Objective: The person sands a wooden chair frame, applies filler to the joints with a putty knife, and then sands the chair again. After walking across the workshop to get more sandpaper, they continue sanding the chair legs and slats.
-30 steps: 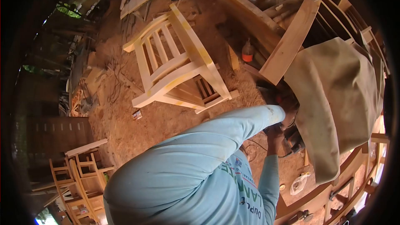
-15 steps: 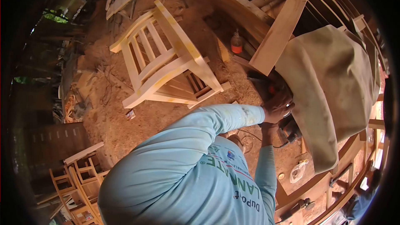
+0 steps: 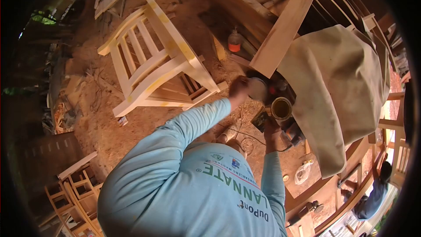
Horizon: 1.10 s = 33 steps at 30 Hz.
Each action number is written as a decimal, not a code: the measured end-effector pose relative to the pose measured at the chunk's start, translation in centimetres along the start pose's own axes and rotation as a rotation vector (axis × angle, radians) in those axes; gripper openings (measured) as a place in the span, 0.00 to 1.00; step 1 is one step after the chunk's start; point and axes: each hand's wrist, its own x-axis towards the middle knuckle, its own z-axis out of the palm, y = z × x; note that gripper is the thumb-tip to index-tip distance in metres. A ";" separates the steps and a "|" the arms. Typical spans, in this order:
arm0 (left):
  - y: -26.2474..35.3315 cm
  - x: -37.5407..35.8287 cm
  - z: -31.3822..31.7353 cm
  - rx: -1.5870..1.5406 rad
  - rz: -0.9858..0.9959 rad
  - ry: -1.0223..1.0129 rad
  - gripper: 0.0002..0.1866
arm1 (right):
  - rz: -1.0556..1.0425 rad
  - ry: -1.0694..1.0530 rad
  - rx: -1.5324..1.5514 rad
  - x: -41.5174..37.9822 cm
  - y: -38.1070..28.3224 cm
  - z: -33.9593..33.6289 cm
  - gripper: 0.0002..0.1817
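My right hand [image 3: 272, 128] grips an open metal can [image 3: 281, 109], its mouth tipped toward me and its inside golden. The dark, yellow-marked side of the can shows beside my fingers. Left of the can, my left hand [image 3: 239, 91] is closed on a round greyish lid [image 3: 257, 89], somewhat blurred. The lid is apart from the can's rim. Close by my right hand lies a dark power tool [image 3: 293, 134] with a cord.
A pale wooden chair [image 3: 171, 68] lies on the dirt floor to the left. A bottle of red-orange liquid [image 3: 234, 41], a plank [image 3: 285, 30] and a draped tan cloth [image 3: 337, 87] are ahead and right. Another person [image 3: 372, 197] is at far right.
My hands were together by the power tool; now they are apart. The left hand has moved left with the lid, and the can's open mouth has come into view.
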 end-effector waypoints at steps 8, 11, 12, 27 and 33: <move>-7.6 15.9 -1.6 0.243 -0.152 0.283 0.11 | 0.101 -0.084 0.117 -3.4 -0.5 -2.0 0.11; -10.0 18.9 -0.9 0.011 -0.275 0.302 0.12 | 0.271 -0.118 0.144 -5.5 1.1 -3.1 0.10; -10.0 19.5 -0.3 -0.165 -0.303 0.345 0.13 | 0.321 -0.116 0.179 -6.4 1.0 -3.4 0.11; -12.8 17.3 -2.3 0.096 0.052 -0.072 0.12 | 0.528 -0.077 0.206 -7.6 0.4 -4.9 0.14; -10.0 17.2 -1.8 0.049 0.094 -0.147 0.15 | 0.566 -0.072 0.312 -7.5 0.9 -4.9 0.14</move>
